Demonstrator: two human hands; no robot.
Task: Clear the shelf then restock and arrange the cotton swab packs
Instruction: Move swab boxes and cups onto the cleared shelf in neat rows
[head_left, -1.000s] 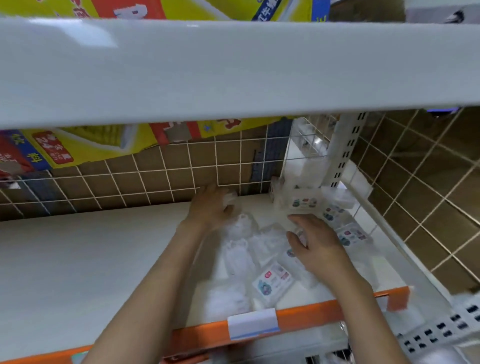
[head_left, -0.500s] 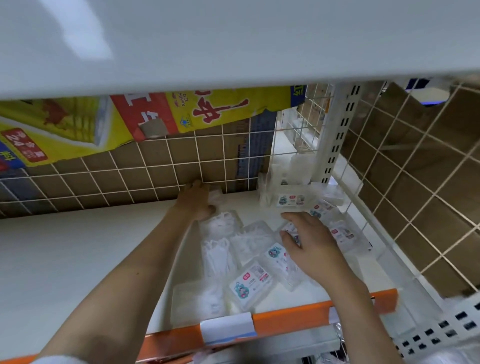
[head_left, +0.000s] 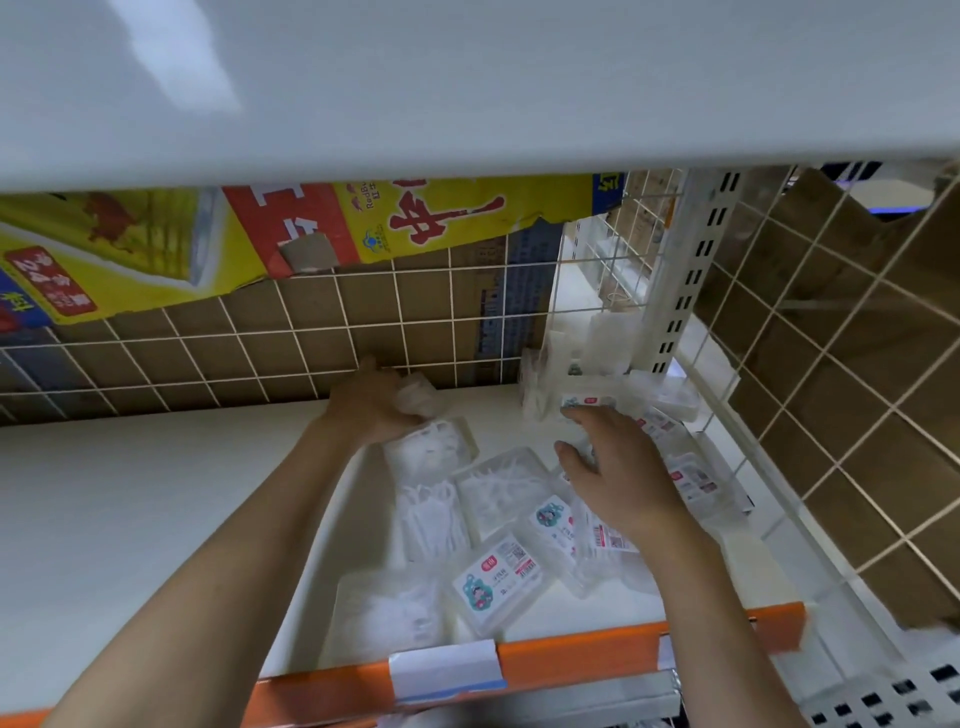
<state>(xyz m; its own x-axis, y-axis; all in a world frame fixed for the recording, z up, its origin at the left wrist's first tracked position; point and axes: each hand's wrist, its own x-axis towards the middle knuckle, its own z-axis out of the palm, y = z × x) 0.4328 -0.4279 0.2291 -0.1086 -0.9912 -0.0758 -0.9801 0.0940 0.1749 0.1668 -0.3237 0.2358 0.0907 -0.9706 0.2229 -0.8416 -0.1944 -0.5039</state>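
Fingers (head_left: 576, 415) near red-labelled pack (head_left: 497, 584)

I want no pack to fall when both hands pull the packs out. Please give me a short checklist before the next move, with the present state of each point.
1. Left hand grips a pack at the back: ok.
2. Right hand has firm hold of the packs under it: cannot tell.
3. Loose packs lie flat on the shelf: ok.
4. Packs near the wire side grid are stacked tidily: not ok.
5. Orange front rail blocks sliding packs: ok.
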